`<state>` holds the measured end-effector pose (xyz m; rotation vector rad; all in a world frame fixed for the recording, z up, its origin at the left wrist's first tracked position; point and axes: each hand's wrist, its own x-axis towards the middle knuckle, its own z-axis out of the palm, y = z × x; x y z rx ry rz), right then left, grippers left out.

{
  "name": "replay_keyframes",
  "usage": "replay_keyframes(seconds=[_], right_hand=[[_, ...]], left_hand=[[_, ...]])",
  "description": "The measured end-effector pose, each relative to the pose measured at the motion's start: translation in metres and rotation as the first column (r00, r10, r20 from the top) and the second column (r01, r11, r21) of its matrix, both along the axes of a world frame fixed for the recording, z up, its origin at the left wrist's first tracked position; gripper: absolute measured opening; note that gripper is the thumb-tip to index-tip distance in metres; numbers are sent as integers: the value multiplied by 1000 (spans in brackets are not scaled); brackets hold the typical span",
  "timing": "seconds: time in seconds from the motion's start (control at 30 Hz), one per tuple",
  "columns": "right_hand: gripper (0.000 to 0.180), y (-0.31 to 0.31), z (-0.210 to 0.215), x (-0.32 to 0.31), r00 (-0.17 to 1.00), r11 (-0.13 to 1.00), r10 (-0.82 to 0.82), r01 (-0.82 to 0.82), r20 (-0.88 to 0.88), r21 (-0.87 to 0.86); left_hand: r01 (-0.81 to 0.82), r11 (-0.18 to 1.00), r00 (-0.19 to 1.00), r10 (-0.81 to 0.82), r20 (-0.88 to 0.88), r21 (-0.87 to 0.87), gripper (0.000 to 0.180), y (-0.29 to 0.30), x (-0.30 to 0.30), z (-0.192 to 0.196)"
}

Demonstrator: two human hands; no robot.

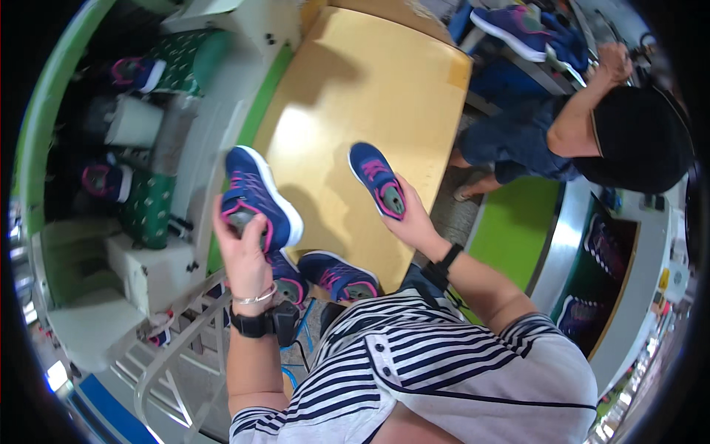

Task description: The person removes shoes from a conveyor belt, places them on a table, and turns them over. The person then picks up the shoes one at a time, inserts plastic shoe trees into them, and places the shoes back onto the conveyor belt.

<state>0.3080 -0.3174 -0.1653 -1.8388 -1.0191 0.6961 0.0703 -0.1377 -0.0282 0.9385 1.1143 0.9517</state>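
My left hand [242, 244] grips a navy sneaker [258, 194] by its heel opening, with pink trim and a white sole turned to the right. A matching sneaker [373, 172] is held by my right hand [411, 222], the fingers around its heel and the toe pointing away. Both shoes are raised over a pale wooden tabletop [370, 81]. Close to my body, two more navy sneakers lie at the near edge of the table: one [336, 275] in the middle and another [287, 277] partly hidden behind my left hand.
On the left a machine with green belts [151, 211] carries more sneakers [137, 74]. A white metal rack [177, 362] stands below it. At the right a person in a black cap [640, 137] works beside a bench with a sneaker [510, 31]. A shelf [621, 296] holds further shoes.
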Motion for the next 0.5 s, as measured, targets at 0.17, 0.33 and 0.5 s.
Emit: replay_keyframes(seconds=[0.17,0.33,0.5], right_hand=[[91,1,33,-27,601,1000,9,-27,-799,-9],[91,97,124,-47,737,896,434,-294,-518,333],[68,255,201,-50,914,743,402,-284,-64,606]], left_hand=[[-304,862,925,368,-89,406,78,20,-54,61],[-241,824,752,492,-439,512,87,53,-89,48],[-203,814,794,462,-396,544,84,72,-78,46]])
